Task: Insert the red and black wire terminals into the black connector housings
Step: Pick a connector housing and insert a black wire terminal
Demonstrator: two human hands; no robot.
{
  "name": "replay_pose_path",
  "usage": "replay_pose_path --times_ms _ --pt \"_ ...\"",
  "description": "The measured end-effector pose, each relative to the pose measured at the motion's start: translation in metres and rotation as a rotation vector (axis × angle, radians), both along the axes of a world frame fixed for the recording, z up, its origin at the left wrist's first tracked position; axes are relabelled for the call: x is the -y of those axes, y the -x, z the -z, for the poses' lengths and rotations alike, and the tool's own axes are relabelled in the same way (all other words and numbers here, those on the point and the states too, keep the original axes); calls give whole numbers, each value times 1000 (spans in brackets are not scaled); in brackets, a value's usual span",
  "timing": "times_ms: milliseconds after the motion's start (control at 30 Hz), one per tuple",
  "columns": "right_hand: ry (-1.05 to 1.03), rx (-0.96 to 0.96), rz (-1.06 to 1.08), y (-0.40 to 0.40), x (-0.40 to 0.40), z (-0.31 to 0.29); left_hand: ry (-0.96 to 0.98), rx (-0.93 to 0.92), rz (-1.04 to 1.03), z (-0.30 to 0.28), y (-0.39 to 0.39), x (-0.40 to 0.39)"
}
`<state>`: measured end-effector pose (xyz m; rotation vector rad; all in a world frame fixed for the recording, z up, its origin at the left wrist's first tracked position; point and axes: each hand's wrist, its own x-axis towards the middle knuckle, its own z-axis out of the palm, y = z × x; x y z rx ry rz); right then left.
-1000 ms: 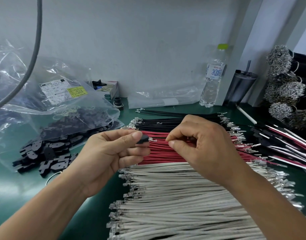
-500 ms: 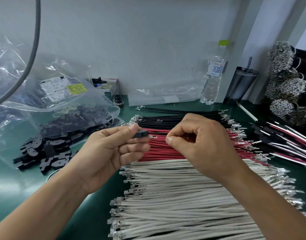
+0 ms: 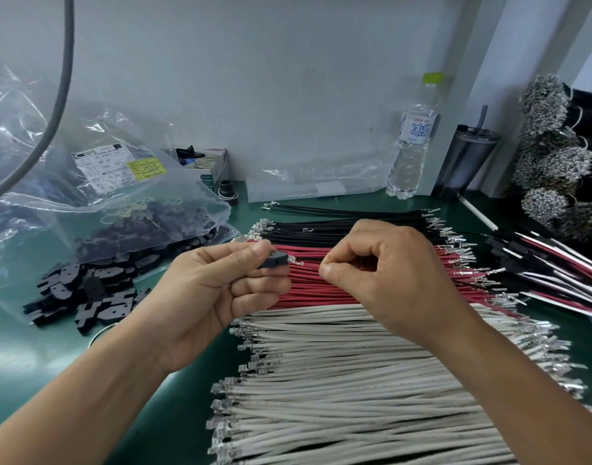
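A green workbench (image 3: 26, 357) carries rows of white wires (image 3: 355, 380), red wires (image 3: 321, 286) and black wires (image 3: 348, 229) beneath and beyond a person's raised hands, while a clear bag of black connector housings (image 3: 96, 263) spills out to the left of the grip and a water bottle (image 3: 412, 142) stands by the wall behind it. The left hand (image 3: 207, 290) pinches one black housing (image 3: 273, 261) between thumb and forefinger, its remaining fingers curled under. Just to the right, the right hand (image 3: 391, 273) pinches a red wire whose metal terminal (image 3: 296, 260) sits at the housing's edge; whether it has entered cannot be told.
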<state>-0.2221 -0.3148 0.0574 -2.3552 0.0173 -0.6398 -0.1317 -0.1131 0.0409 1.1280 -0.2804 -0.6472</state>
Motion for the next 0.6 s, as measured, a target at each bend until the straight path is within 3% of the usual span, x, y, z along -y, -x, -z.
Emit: replay_pose_path --times_ms 200,600 --pt "-67 -90 -28 -1 1 2 -55 22 -42 -1 2 1" --pt "115 34 -118 2 -6 3 -48 15 -51 2 5 3"
